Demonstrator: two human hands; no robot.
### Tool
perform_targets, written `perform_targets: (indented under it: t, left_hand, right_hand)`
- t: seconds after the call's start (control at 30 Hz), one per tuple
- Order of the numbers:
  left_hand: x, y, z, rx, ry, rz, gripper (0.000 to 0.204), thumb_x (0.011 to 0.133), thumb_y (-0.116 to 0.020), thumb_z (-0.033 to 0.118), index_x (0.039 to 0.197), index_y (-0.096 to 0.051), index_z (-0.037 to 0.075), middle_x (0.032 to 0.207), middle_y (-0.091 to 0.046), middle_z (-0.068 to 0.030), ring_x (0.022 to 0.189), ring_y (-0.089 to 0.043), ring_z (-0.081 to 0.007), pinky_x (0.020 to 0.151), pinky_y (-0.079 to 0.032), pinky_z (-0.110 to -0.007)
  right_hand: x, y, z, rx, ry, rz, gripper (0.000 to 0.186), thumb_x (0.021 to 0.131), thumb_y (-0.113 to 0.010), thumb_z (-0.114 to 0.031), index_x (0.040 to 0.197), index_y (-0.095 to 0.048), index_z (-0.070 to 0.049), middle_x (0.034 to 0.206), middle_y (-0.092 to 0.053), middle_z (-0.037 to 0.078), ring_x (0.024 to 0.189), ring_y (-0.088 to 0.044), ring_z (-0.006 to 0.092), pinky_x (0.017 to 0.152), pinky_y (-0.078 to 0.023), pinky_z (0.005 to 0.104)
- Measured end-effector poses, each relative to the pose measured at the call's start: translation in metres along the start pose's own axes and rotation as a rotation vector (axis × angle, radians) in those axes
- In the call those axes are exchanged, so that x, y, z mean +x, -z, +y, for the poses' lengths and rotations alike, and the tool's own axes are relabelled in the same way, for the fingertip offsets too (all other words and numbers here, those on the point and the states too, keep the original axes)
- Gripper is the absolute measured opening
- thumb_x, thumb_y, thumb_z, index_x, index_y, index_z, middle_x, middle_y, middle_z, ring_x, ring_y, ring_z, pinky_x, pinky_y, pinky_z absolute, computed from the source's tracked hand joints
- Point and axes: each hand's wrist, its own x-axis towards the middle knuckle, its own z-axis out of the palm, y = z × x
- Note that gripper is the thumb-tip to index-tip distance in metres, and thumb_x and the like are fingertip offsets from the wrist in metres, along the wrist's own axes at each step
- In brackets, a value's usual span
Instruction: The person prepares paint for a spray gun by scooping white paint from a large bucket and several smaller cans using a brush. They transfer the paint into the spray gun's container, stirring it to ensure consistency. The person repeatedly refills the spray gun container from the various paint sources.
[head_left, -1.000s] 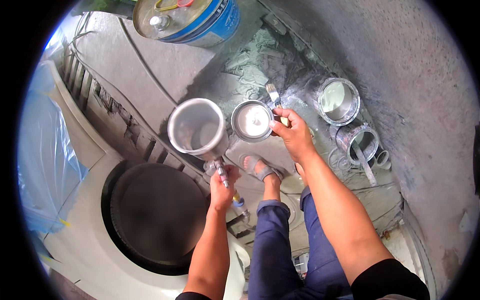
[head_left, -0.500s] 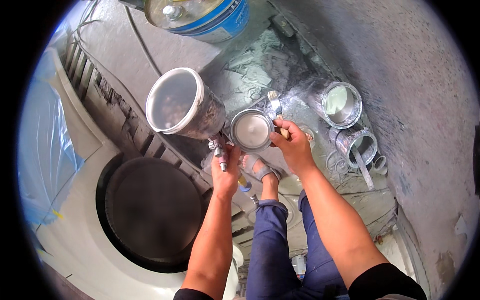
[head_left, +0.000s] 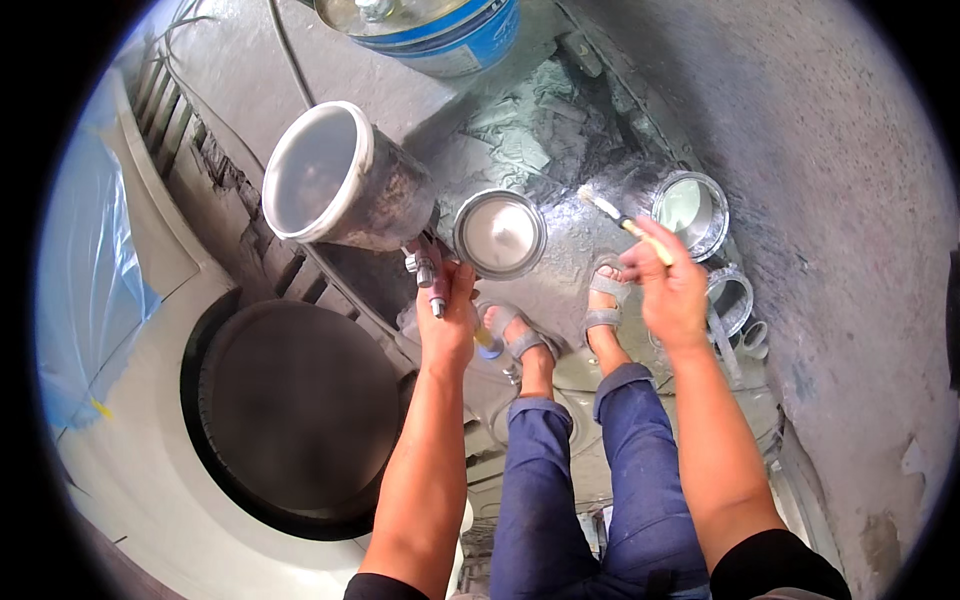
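Observation:
My left hand (head_left: 447,322) grips the handle of a paint spray gun (head_left: 428,272). Its large open cup (head_left: 340,180) is tilted up and to the left. A small round can of white paint (head_left: 500,233) sits just right of the gun, by my left fingertips; I cannot tell whether that hand supports it. My right hand (head_left: 668,292) is apart from the can, to its right, and holds a small paintbrush (head_left: 625,222) with the bristles pointing up and left.
A big blue and white drum (head_left: 440,35) stands at the top. Two open grey cans (head_left: 690,210) (head_left: 730,298) lie by the wall on the right. A white panel with a dark round recess (head_left: 290,420) and blue plastic sheet (head_left: 90,280) fill the left. My sandalled feet (head_left: 560,320) are below the can.
My right hand has let go of the small can and moved right with the brush. The spray gun cup has risen and tilted further left.

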Motion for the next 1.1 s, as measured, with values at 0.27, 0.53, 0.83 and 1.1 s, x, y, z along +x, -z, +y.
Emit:
perform_targets:
  t: [0.27, 0.53, 0.83, 1.1]
  left_hand:
    - [0.0, -0.021, 0.015, 0.0, 0.073, 0.028, 0.023, 0.091, -0.066, 0.026, 0.093, -0.056, 0.006, 0.08, -0.057, -0.0006, 0.072, -0.05, -0.0109, 0.066, -0.043, -0.028]
    - [-0.001, -0.017, -0.002, 0.06, -0.04, -0.012, 0.023, 0.091, -0.066, 0.026, 0.089, -0.056, 0.007, 0.075, -0.054, 0.0006, 0.07, -0.047, -0.0093, 0.062, -0.039, -0.027]
    - [-0.001, -0.018, -0.016, 0.14, -0.08, -0.034, 0.017, 0.091, -0.064, 0.019, 0.086, -0.056, 0.005, 0.075, -0.055, -0.0001, 0.071, -0.049, -0.0098, 0.064, -0.042, -0.029]
    - [-0.004, -0.022, 0.004, 0.155, -0.017, -0.104, 0.015, 0.089, -0.064, 0.016, 0.087, -0.055, 0.003, 0.075, -0.055, -0.001, 0.068, -0.049, -0.0101, 0.062, -0.041, -0.028]
  right_hand:
    - [0.009, -0.026, -0.051, 0.325, -0.11, 0.07, 0.023, 0.095, -0.061, -0.023, 0.106, -0.063, -0.002, 0.08, -0.066, 0.005, 0.063, -0.059, 0.0093, 0.058, -0.051, 0.0232]
    - [-0.013, -0.04, -0.038, -0.26, 0.163, -0.115, 0.014, 0.09, -0.065, -0.013, 0.095, -0.064, -0.001, 0.074, -0.068, 0.013, 0.069, -0.069, 0.0227, 0.062, -0.052, 0.0302]
    - [0.004, -0.056, -0.05, -0.4, 0.505, -0.206, 0.011, 0.083, -0.068, -0.011, 0.088, -0.062, -0.003, 0.074, -0.066, 0.015, 0.066, -0.067, 0.0315, 0.056, -0.051, 0.0369]
    - [0.018, -0.036, -0.059, -0.462, 0.423, -0.18, 0.009, 0.083, -0.066, -0.007, 0.088, -0.062, 0.0, 0.073, -0.065, 0.015, 0.063, -0.066, 0.0248, 0.056, -0.05, 0.0336]
